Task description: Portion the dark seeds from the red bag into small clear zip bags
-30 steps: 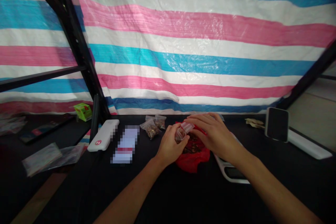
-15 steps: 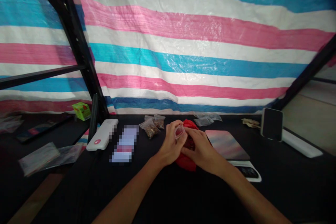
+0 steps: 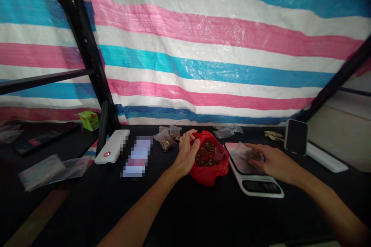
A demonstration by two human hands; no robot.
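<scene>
Clear bag (image 3: 242,149): over the scale's (image 3: 246,176) plate, toward the tabletop's (image 3: 185,216) far edge.
Bag's long axis: roughly left to right, free end pointing left and slightly away.
Bag's feel: probably light, soft, slippery; best pinched at one end.
Right hand (image 3: 272,162): fingers about the bag's right end; gripping or loose, I can't tell.
Left hand (image 3: 186,153): open, at the red bag's (image 3: 207,176) left rim.

Left hand (image 3: 184,157), right hand (image 3: 274,162), forearms (image 3: 146,202) seem bare.
</scene>
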